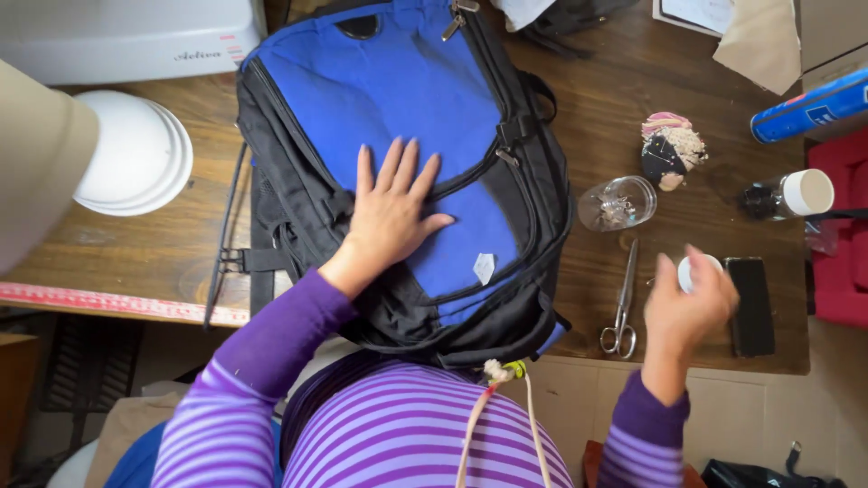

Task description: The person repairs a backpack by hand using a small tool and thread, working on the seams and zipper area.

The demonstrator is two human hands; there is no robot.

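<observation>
A blue and black backpack (398,99) lies flat on a wooden table (624,90). My left hand (391,212) rests palm down on its blue front panel, fingers spread. My right hand (689,303) hovers above the table's front right edge, fingers closed on a small white round lid (694,269). A small clear glass jar (617,202) holding small metal bits lies on its side just left of and beyond that hand. Steel scissors (623,307) lie beside my right hand.
A black phone (751,305) lies right of my right hand. A pincushion (671,149), a white-capped bottle (787,195) and a blue tube (809,108) sit at the far right. A white lamp base (136,154), lampshade (36,154) and measuring tape (117,303) are at left.
</observation>
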